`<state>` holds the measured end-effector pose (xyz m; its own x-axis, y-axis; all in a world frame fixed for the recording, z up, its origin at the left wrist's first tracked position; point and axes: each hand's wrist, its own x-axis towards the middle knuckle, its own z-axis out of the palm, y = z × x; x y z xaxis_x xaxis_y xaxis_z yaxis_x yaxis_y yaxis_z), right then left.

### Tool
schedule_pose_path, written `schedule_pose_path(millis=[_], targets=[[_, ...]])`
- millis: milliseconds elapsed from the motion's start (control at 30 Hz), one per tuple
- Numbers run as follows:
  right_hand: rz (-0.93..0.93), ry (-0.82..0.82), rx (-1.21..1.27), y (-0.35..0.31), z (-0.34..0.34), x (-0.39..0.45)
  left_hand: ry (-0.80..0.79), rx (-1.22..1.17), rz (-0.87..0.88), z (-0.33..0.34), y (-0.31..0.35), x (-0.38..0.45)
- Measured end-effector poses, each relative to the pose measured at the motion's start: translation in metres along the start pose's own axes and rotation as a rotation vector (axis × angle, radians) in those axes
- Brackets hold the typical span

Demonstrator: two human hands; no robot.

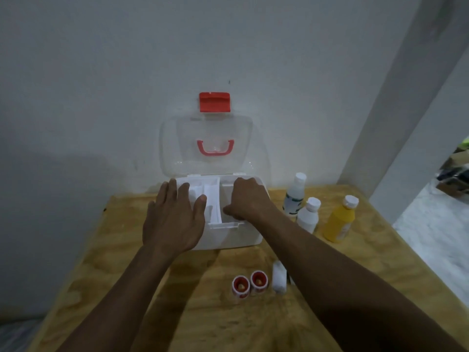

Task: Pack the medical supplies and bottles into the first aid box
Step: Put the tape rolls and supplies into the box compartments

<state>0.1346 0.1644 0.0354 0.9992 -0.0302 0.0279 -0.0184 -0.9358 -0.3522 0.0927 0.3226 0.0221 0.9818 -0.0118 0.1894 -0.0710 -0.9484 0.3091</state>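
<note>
Your left hand (175, 219) lies flat, fingers spread and empty, on the open first aid box (228, 235) at frame centre, right hand (247, 199) curled inside, grip unclear; bottles (338, 221) right of it look light, rigid, slick, so take them round the body

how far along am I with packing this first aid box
Done: the box is open, lid raised. In hand: left hand and right hand are at its inner tray. Left: three bottles, two small red-capped containers and the white roll are outside.
</note>
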Motion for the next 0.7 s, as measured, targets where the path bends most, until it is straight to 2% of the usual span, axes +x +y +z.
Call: schedule_pose_path(millis=[333, 600, 700], targets=[[0.066, -0.180, 0.120, -0.004, -0.027, 0.000, -0.017, -0.020, -0.004, -0.002, 0.002, -0.003], [0.264, -0.339, 0.599, -0.014, -0.038, -0.013, -0.027, -0.001, -0.012, -0.005, 0.005, -0.004], [0.302, -0.410, 0.679, -0.021, -0.037, -0.016, -0.028, 0.012, -0.024, -0.005, 0.007, -0.004]])
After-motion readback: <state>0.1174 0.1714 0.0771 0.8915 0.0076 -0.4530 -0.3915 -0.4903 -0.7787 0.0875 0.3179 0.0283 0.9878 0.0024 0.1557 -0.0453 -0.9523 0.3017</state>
